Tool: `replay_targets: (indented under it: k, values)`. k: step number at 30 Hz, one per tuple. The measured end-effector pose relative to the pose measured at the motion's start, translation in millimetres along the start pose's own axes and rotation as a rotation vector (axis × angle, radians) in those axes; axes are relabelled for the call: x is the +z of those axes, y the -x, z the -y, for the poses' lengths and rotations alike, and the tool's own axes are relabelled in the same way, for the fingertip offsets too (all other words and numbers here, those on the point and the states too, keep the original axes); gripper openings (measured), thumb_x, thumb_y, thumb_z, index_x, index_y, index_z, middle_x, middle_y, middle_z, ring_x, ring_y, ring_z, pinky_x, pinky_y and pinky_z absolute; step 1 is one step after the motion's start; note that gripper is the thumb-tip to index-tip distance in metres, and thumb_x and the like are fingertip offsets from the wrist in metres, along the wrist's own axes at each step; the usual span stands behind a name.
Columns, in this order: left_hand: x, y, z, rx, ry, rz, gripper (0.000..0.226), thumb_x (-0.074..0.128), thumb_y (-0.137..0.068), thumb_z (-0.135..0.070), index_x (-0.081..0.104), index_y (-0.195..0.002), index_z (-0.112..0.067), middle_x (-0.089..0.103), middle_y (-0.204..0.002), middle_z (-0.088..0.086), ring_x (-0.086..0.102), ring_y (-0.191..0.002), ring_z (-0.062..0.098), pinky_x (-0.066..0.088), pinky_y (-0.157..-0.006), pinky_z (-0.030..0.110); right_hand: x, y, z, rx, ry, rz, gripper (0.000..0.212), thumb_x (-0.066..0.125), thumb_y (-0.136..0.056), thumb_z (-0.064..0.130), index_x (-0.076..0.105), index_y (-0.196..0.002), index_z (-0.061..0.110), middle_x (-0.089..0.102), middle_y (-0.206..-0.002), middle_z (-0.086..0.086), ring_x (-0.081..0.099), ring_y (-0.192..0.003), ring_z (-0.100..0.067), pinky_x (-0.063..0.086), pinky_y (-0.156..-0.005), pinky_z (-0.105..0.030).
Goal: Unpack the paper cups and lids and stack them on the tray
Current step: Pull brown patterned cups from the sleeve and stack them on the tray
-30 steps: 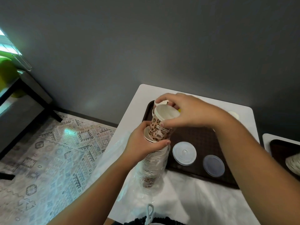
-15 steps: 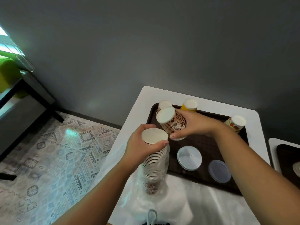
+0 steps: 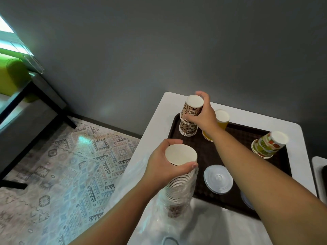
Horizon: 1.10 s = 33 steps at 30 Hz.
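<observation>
Two hands at work: the right hand [image 3: 203,115] grips an upturned brown patterned cup [image 3: 192,109] directly above the short brown cup stack [image 3: 188,129] at the far-left corner of the dark tray [image 3: 237,133]. The left hand [image 3: 166,167] is closed round the tall nested cup stack [image 3: 178,183], partly sheathed in a plastic bag [image 3: 141,191] on the white table [image 3: 155,121]; a white lid [image 3: 218,181] lies on the tray's near side.

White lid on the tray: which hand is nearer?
Left. The left hand grips the sleeve of cups just beside the white lid. The right hand is at the tray's far corner, holding a brown cup over a stack.
</observation>
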<state>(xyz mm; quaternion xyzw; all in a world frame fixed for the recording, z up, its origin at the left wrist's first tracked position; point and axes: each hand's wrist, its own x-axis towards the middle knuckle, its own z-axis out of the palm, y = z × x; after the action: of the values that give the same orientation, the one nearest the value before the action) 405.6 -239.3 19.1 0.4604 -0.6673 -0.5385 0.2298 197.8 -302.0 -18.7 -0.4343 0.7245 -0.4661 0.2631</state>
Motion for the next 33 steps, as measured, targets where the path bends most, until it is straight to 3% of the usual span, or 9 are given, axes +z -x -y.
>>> replay_targets:
  k: [2,8,16,21,23,25,28,30,33]
  values:
    - [0.0,-1.3,0.8,0.011,-0.008,-0.001,0.06,0.088,-0.059,-0.032,0.057,-0.11,-0.034,0.058,-0.105,-0.025,0.05,-0.099,-0.013,0.041,-0.074,0.002,4.1,-3.2,-3.3,-0.029,0.069,-0.011,0.078,0.082,-0.067,0.01,0.04,-0.13,0.027,0.051,-0.129,0.002,0.049,-0.118,-0.02,0.046,-0.096,-0.041]
    - [0.4,-2.5,3.2,0.026,-0.021,0.0,0.059,0.089,-0.059,-0.033,0.057,-0.108,-0.036,0.057,-0.105,-0.027,0.048,-0.101,-0.014,0.042,-0.075,0.002,12.1,-1.8,-13.1,-0.131,0.337,-0.03,0.053,0.072,-0.082,0.015,0.052,-0.131,0.02,0.046,-0.134,-0.004,0.045,-0.123,-0.021,0.034,-0.095,-0.019]
    - [3.0,-1.4,2.1,0.037,-0.054,0.003,0.069,0.088,-0.052,-0.042,0.055,-0.113,-0.035,0.055,-0.108,-0.028,0.051,-0.103,-0.007,0.041,-0.077,0.002,13.4,2.6,-26.4,-0.046,0.583,0.091,0.05,0.062,-0.09,0.012,0.047,-0.138,0.012,0.033,-0.15,-0.006,0.042,-0.13,-0.026,0.03,-0.108,-0.027]
    - [4.7,-0.4,3.1,0.048,-0.037,-0.004,0.07,0.091,-0.052,-0.035,0.055,-0.111,-0.035,0.057,-0.108,-0.025,0.05,-0.103,-0.011,0.041,-0.078,0.003,7.0,10.0,-10.4,-0.032,0.682,0.203,0.06,0.057,-0.094,0.019,0.031,-0.148,0.016,0.01,-0.159,-0.004,0.022,-0.143,-0.025,0.025,-0.112,-0.029]
    - [5.9,1.3,3.3,0.059,-0.029,0.0,0.071,0.092,-0.05,-0.036,0.054,-0.11,-0.035,0.057,-0.109,-0.025,0.05,-0.102,-0.012,0.041,-0.078,0.002,0.1,19.6,13.3,-0.056,0.571,0.166,0.064,0.058,-0.093,0.025,0.027,-0.149,0.019,0.019,-0.157,-0.005,0.029,-0.14,-0.024,0.031,-0.108,-0.029]
    - [8.5,2.8,2.5,0.072,-0.023,-0.004,0.073,0.09,-0.046,-0.042,0.054,-0.109,-0.036,0.058,-0.109,-0.026,0.051,-0.102,-0.011,0.04,-0.078,0.002,-12.6,33.0,41.2,-0.096,0.455,0.177,0.058,0.062,-0.09,0.033,0.039,-0.142,0.019,0.042,-0.144,-0.006,0.046,-0.127,-0.022,0.038,-0.1,-0.029]
    - [12.6,4.7,-0.3,0.093,-0.012,-0.019,0.076,0.086,-0.04,-0.048,0.052,-0.108,-0.037,0.06,-0.108,-0.024,0.054,-0.101,-0.01,0.041,-0.082,0.005,-38.1,63.8,79.9,-0.093,0.57,0.455,0.058,0.062,-0.083,0.053,0.053,-0.129,0.019,0.056,-0.124,-0.003,0.055,-0.111,-0.018,0.044,-0.094,-0.03]
    - [14.3,5.6,-0.3,0.111,0.022,-0.002,0.082,0.093,-0.04,-0.034,0.049,-0.109,-0.038,0.061,-0.104,-0.022,0.057,-0.098,-0.01,0.043,-0.08,0.006,-49.6,87.0,98.1,-0.069,0.67,0.636,0.068,0.064,-0.078,0.059,0.049,-0.13,0.018,0.054,-0.119,-0.001,0.055,-0.107,-0.017,0.046,-0.095,-0.035]
    - [17.8,9.2,0.9,0.154,0.027,-0.004,0.093,0.095,-0.039,-0.026,0.041,-0.113,-0.041,0.06,-0.101,-0.022,0.057,-0.097,-0.01,0.044,-0.078,0.007,-51.8,112.1,107.1,-0.092,0.795,0.735,0.072,0.068,-0.073,0.059,0.047,-0.13,0.019,0.049,-0.114,0.002,0.052,-0.106,-0.017,0.045,-0.094,-0.036]
